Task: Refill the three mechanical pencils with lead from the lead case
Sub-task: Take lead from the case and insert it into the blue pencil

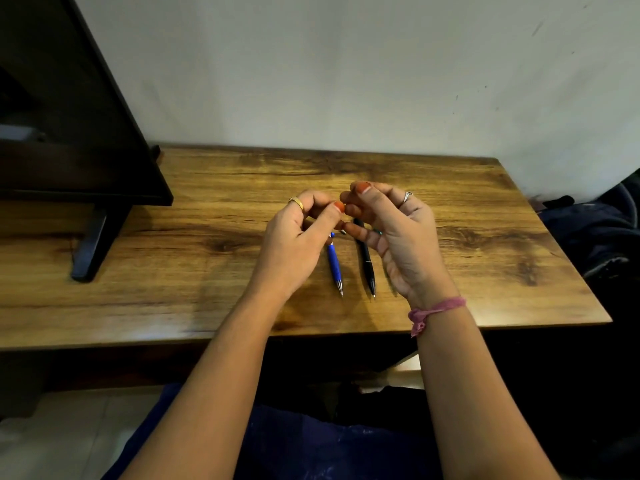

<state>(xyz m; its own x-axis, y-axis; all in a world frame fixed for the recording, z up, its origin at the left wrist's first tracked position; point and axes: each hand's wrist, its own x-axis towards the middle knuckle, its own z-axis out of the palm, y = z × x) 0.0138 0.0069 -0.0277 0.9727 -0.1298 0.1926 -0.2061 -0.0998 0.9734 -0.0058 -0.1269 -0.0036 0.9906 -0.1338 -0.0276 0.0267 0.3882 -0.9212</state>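
Raising both hands above the table, we curl our left hand and right hand together; whatever they pinch is hidden. Between them lie a blue pencil and black pencil, tops covered.

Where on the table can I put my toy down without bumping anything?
Bare wood on the table lies right of the right hand, out to the edge. More lies between the left hand and the monitor foot. The middle is crowded: both hands, blue pencil, black pencil.
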